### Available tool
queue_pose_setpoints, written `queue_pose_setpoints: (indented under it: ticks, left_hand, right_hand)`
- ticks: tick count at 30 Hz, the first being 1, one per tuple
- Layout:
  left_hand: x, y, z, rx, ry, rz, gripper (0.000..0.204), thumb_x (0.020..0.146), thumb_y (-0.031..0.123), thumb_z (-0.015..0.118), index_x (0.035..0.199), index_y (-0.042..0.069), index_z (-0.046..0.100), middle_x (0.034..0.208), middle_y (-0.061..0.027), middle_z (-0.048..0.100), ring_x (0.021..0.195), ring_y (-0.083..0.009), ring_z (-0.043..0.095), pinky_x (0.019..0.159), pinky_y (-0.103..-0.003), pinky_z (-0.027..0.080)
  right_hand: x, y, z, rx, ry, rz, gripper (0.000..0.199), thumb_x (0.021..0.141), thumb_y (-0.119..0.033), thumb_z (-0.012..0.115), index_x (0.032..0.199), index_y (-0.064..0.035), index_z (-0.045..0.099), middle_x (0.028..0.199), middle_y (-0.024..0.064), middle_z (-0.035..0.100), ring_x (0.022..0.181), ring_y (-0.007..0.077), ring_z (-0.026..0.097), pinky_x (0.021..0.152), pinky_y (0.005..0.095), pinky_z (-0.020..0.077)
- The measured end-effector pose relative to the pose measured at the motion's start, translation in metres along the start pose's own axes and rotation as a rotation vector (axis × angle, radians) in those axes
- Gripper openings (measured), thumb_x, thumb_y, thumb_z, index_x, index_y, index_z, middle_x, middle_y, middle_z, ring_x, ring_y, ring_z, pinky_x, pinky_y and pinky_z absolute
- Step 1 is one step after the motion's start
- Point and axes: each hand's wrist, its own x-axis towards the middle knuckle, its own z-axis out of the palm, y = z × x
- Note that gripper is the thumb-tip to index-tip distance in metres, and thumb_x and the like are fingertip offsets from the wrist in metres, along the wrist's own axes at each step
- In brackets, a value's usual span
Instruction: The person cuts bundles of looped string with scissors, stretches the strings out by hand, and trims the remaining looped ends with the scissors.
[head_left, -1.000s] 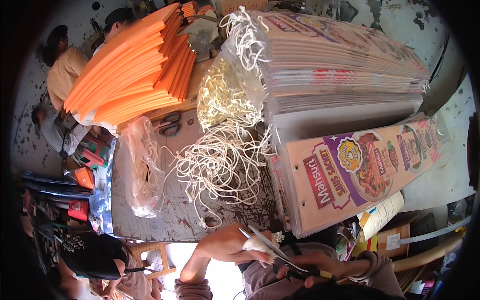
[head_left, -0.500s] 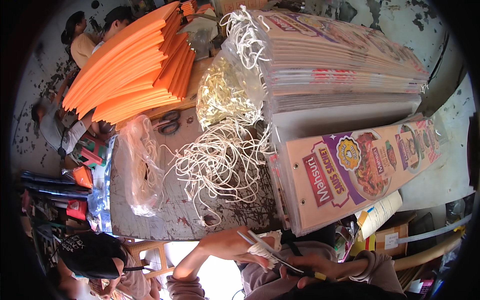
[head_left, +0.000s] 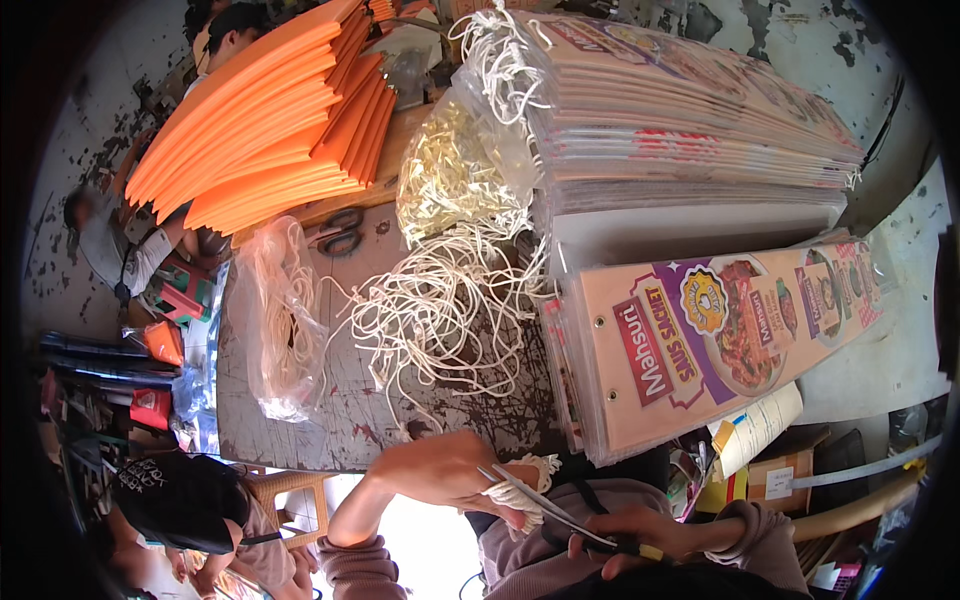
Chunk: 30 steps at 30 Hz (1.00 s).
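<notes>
Close to the table's front edge, my left hand point(head_left: 440, 468) is closed around a bundle of white cord point(head_left: 522, 507), with a frayed tuft of strands sticking out beyond the fingers. My right hand point(head_left: 635, 530) grips a pair of scissors point(head_left: 566, 522). Their slightly parted blades point up and left across the bundle. The scissor handles are mostly hidden in my right hand. Just beyond my left hand, a tangled heap of white cords point(head_left: 450, 310) lies on the dark, worn table point(head_left: 270, 440).
Stacked printed packages point(head_left: 700, 345) fill the right side. A clear bag of gold pieces point(head_left: 455, 165), a bag of pale cord point(head_left: 280, 320) and another pair of scissors point(head_left: 340, 232) lie beyond. Orange sheets point(head_left: 260, 120) are piled far left. A person point(head_left: 190, 505) sits lower left.
My left hand has shifted slightly left and up, toward the table edge, still holding the cord bundle. The scissor blades remain across the bundle, their tips slightly closer together.
</notes>
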Motion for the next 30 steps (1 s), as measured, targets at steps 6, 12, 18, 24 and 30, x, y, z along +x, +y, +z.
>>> queue_pose_setpoints:
  ticks: [6, 12, 18, 24, 30]
  left_hand:
    - [0.020, 0.015, 0.002, 0.004, 0.183, 0.168, 0.022, 0.077, 0.025, 0.055, 0.094, 0.010, 0.055, 0.070, -0.0049, 0.058, 0.059, -0.0210, 0.056, 0.048, -0.031, 0.041]
    - [-0.002, -0.001, 0.002, 0.018, 0.075, 0.036, 0.020, 0.076, 0.025, 0.056, 0.091, 0.011, 0.058, 0.071, -0.0025, 0.060, 0.053, -0.0183, 0.055, 0.044, -0.028, 0.040]
    - [0.022, 0.014, 0.006, 0.059, 0.179, 0.112, 0.021, 0.075, 0.026, 0.056, 0.092, 0.013, 0.059, 0.072, 0.0000, 0.060, 0.051, -0.0180, 0.054, 0.043, -0.027, 0.040]
    - [0.009, 0.007, 0.001, -0.050, 0.106, 0.072, 0.023, 0.076, 0.028, 0.055, 0.093, 0.012, 0.058, 0.073, -0.0018, 0.059, 0.056, -0.0211, 0.055, 0.048, -0.029, 0.041]
    - [0.018, 0.020, 0.002, 0.022, 0.048, -0.088, 0.024, 0.077, 0.028, 0.054, 0.093, 0.011, 0.056, 0.076, -0.0035, 0.059, 0.063, -0.0235, 0.055, 0.052, -0.031, 0.042]
  right_hand:
    - [0.006, -0.007, 0.008, 0.261, 0.051, -0.053, 0.052, 0.072, -0.043, 0.059, 0.105, -0.0041, 0.047, 0.073, -0.0005, 0.046, 0.069, 0.0070, 0.043, 0.065, 0.0225, 0.0340]
    - [0.000, -0.006, 0.007, 0.131, -0.018, 0.050, 0.040, 0.075, -0.027, 0.060, 0.106, -0.0056, 0.046, 0.078, 0.0018, 0.048, 0.072, 0.0096, 0.045, 0.066, 0.0238, 0.0362]
    - [0.006, -0.017, 0.006, 0.343, 0.085, 0.000, 0.036, 0.075, -0.027, 0.060, 0.101, -0.0045, 0.048, 0.074, 0.0021, 0.046, 0.071, 0.0099, 0.044, 0.066, 0.0233, 0.0351]
    - [-0.004, -0.005, 0.004, 0.166, -0.013, 0.050, 0.041, 0.076, -0.030, 0.059, 0.105, -0.0041, 0.045, 0.079, 0.0015, 0.045, 0.075, 0.0090, 0.042, 0.067, 0.0241, 0.0342]
    - [0.005, -0.013, 0.006, 0.246, 0.085, -0.030, 0.055, 0.071, -0.051, 0.055, 0.100, -0.0045, 0.047, 0.074, -0.0006, 0.047, 0.069, 0.0068, 0.042, 0.065, 0.0208, 0.0336]
